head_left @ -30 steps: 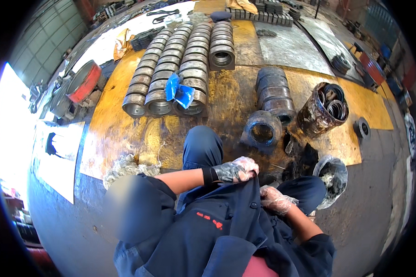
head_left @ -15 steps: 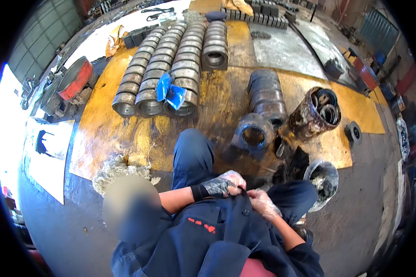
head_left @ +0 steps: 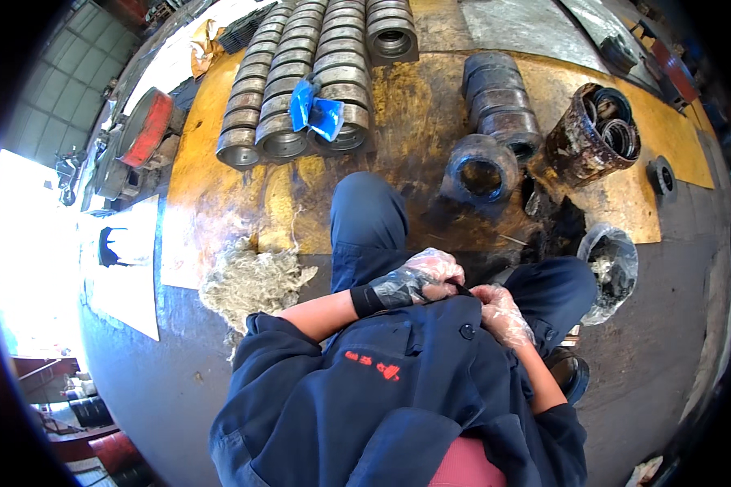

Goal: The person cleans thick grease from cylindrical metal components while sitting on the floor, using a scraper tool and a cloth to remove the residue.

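My left hand [head_left: 418, 278], in a clear plastic glove with a black band at the wrist, pinches the front edge of my dark blue jacket [head_left: 317, 390]. Closed on the same edge a short way to the right is my right hand [head_left: 503, 315], also in a clear plastic glove. Just below the fingers a round dark button [head_left: 466, 331] shows on the cloth. Whether a second button lies between the fingertips is hidden. My bent knees [head_left: 369, 213] rise on either side of the hands.
Rows of metal rings [head_left: 287, 97] stand on a stained yellow board [head_left: 414, 105], blue scraps [head_left: 326, 118] on top. Right of them are darker, greasy rings [head_left: 483, 169], a rusty bucket [head_left: 581, 142] of rings and a plastic-lined bin [head_left: 617, 268]. Frayed fibre waste [head_left: 256, 284] lies at left.
The view has tilted down and shifted left, so the surroundings sit higher and further right. Both hands stay on the jacket edge, with only slight finger movement.
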{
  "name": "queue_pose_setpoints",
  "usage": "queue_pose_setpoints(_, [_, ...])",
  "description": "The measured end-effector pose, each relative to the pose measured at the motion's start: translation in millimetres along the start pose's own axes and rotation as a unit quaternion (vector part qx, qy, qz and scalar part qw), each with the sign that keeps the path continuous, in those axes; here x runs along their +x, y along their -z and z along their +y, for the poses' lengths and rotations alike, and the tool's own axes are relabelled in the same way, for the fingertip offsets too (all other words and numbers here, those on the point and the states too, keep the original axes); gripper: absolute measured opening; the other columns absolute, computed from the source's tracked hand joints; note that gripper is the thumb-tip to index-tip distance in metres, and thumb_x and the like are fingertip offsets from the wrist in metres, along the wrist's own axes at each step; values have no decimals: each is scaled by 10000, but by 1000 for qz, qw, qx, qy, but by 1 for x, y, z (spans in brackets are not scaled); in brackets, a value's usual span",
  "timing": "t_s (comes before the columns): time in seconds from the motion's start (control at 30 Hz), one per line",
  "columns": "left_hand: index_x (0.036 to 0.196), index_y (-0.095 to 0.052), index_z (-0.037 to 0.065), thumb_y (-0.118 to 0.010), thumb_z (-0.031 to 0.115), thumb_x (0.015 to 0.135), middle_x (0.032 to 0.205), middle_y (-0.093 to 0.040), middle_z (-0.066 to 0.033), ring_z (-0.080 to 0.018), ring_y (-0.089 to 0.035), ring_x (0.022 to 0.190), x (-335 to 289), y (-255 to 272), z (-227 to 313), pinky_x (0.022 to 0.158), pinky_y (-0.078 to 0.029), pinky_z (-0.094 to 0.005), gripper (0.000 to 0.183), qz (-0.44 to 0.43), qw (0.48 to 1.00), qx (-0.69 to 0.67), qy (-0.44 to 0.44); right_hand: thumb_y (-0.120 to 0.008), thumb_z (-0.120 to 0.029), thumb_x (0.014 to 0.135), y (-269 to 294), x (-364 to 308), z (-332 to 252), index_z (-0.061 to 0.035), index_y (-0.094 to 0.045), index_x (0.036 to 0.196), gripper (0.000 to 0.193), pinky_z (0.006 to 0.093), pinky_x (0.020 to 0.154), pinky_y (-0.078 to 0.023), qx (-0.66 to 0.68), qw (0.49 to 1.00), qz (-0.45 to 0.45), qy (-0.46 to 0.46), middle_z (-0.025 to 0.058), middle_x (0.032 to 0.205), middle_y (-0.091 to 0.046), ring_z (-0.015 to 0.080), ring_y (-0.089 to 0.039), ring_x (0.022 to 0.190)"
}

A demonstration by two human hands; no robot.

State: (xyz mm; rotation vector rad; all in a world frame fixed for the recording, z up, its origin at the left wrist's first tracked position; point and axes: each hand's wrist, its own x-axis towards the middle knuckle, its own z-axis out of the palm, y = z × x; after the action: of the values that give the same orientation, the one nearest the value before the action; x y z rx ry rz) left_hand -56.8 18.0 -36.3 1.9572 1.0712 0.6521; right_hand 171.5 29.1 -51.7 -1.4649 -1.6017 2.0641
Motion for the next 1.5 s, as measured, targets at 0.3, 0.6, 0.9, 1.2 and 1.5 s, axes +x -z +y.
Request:
queue_pose_setpoints(0.3, [884, -585, 62, -681, 342, 754, 940, -523, -170, -383, -556, 882, 1, 14, 29, 716, -446, -459, 324, 66, 987, 78, 122, -755, -144, 794, -3, 0, -9, -14, -649, 953, 231, 251, 715, -482, 10, 999, -6, 44, 6, 846, -648, 80, -578, 771])
queue_pose_setpoints(0.6, [910, -651, 1, -652, 260, 829, 810, -627, -125, -225, -605, 794, -11, 2, 19, 706, -462, -338, 272, -52, 964, -148, 213, -757, -40, 747, -3, 0, -11, -66, -560, 1172, 469, 283, 741, -501, -29, 988, 30, 147, 31, 902, -632, 144, -617, 805])
queue_pose_setpoints(0.9, [931, -681, -4, -682, 227, 863, 761, -631, -6, -72, -561, 732, -15, -6, -10, 668, -452, -258, 241, -125, 916, -288, 249, -756, -116, 745, 5, 2, -30, -76, -655, 987, 265, 352, 796, -505, -224, 923, -67, 305, 119, 950, -681, 301, -645, 901])
queue_pose_setpoints(1.2, [965, -700, 8, -754, 196, 820, 863, -683, -5, -72, -604, 778, -23, -32, -46, 696, -475, -210, 243, -141, 779, -526, 311, -764, -88, 710, 4, 7, -18, -76, -649, 877, 203, 374, 771, -499, -199, 888, -32, 414, 84, 880, -658, 281, -630, 839])
queue_pose_setpoints(1.5, [933, -711, 37, -791, 217, 771, 779, -671, 0, -78, -590, 718, -12, -34, -32, 644, -472, -252, 255, -136, 864, -398, 276, -731, -88, 748, 4, 1, -9, -51, -653, 889, 165, 338, 764, -511, -208, 955, -20, 210, 103, 874, -650, 255, -643, 851])
